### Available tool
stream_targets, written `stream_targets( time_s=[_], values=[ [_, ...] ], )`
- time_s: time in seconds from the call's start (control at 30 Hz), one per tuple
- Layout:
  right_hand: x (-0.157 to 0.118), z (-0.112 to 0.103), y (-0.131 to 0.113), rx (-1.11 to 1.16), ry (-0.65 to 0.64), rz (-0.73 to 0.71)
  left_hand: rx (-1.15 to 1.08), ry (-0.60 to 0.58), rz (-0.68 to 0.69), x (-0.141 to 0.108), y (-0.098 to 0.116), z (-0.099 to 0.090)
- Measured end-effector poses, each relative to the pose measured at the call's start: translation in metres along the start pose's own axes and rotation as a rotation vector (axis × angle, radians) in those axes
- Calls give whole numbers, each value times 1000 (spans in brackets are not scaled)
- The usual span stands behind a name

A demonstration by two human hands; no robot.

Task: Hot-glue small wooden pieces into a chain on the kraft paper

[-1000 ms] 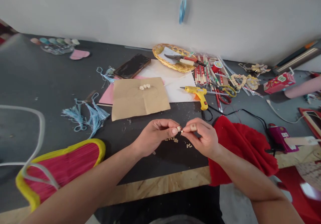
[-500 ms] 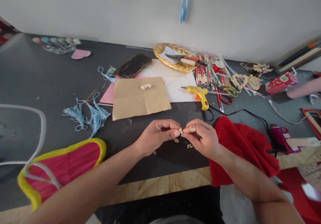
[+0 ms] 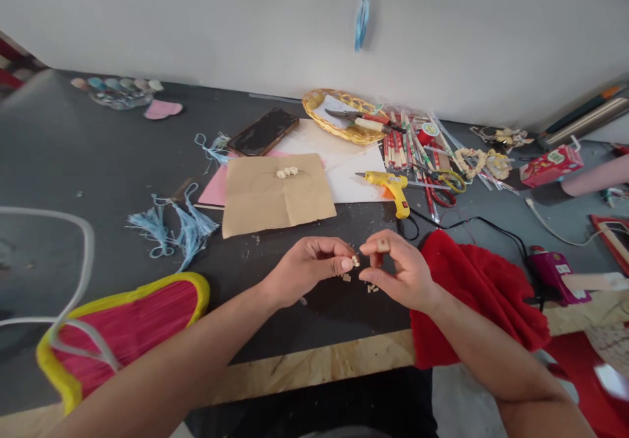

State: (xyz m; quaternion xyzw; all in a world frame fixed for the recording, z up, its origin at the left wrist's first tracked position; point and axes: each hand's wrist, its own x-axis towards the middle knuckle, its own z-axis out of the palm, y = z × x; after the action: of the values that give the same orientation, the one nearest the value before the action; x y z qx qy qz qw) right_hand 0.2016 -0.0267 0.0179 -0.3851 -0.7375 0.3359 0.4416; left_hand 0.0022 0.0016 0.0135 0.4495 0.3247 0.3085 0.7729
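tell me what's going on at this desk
A person pinches a small pale cluster in the left hand. The right hand is open close beside it, thumb and forefinger apart. Small loose pieces lie on the dark tabletop below. Beyond the hands, more pale pieces sit on a brown sheet, with a yellow glue gun to its right.

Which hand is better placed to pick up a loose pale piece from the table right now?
Probably the right hand: its thumb and forefinger stand apart with nothing visible between them, and some loose pieces lie near its thumb. The left hand is pinching something small and pale.
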Motion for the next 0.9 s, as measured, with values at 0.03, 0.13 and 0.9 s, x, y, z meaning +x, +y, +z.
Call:
stream_targets(
  time_s=[0.03, 0.13, 0.9],
  values=[
    [0, -1, 1, 62, -32, 25, 5, -17, -16, 0, 1, 0],
    [-1, -3, 1, 196, -125, 66, 27, -66, -54, -1, 3, 0],
    [4, -3, -2, 120, -180, -17, 97, -132, -31, -3, 10, 6]
  ],
)
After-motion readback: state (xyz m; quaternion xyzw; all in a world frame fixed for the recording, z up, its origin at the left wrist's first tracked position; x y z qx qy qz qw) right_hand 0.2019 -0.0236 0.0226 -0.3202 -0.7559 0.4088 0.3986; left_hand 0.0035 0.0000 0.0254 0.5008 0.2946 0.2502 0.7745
